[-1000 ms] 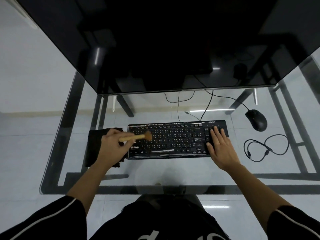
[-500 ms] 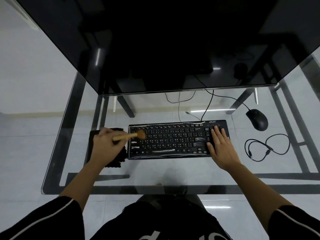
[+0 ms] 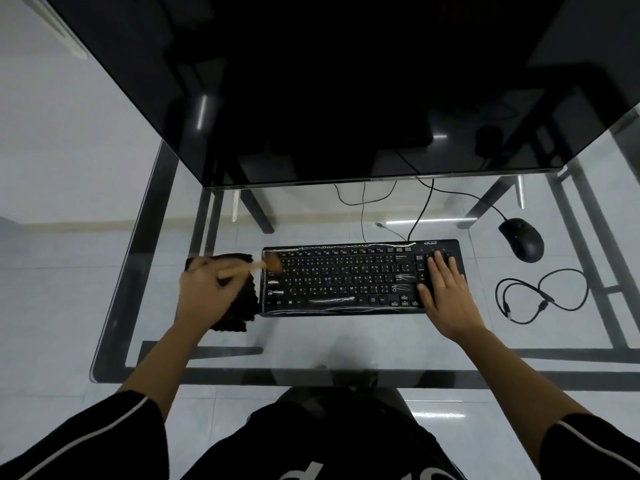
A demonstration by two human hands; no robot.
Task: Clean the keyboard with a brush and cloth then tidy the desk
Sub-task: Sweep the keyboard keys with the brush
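A black keyboard (image 3: 346, 277) lies on the glass desk (image 3: 311, 341) in front of me. My left hand (image 3: 207, 292) grips a small brush (image 3: 266, 264) with a pale wooden handle; its brown bristles touch the keyboard's top left corner. A dark cloth (image 3: 242, 306) lies left of the keyboard, partly hidden under that hand. My right hand (image 3: 446, 292) rests flat with fingers spread on the keyboard's right end, over the number pad.
A large dark monitor (image 3: 329, 88) leans over the back of the desk. A black mouse (image 3: 521, 239) sits at the right, its cable running behind the keyboard. A loose black cable (image 3: 540, 296) is coiled near the right edge.
My left hand has drawn the brush leftward across the keys, from the left-middle to the top left corner. My right hand has stayed on the number pad.
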